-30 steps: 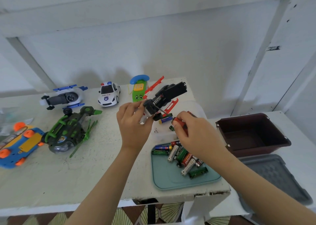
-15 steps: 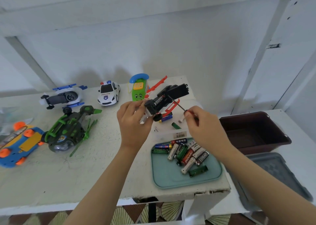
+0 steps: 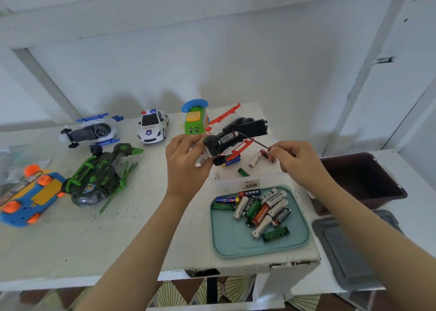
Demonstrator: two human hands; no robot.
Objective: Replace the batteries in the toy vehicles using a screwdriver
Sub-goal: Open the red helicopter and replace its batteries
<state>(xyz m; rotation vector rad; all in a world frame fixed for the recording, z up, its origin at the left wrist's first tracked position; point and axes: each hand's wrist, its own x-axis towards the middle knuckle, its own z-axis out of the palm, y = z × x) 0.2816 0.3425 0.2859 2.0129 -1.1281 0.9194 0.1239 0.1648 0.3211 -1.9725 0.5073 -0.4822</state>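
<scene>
Six toys were there: one white helicopter (image 3: 90, 131), one green helicopter (image 3: 99, 178), one police car (image 3: 152, 126), one blue car (image 3: 26, 195), one toy phone (image 3: 194, 119) and one black toy (image 3: 236, 136). There was one screwdriver (image 3: 257, 143). One tray (image 3: 236, 242) held about twelve batteries (image 3: 262, 210); the pile made an exact count hard. Four loose batteries (image 3: 255, 159) lay on the table (image 3: 70, 235). One brown bin (image 3: 363, 181) and one grey lid (image 3: 342, 251) stood beside.

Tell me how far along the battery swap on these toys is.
Done: the black toy has its compartment open, a battery showing inside. In hand: the left hand holds that toy while the right hand points a screwdriver at the battery. Left: fitting cells from the teal tray, closing up, then probably the police car and green helicopter.
</scene>
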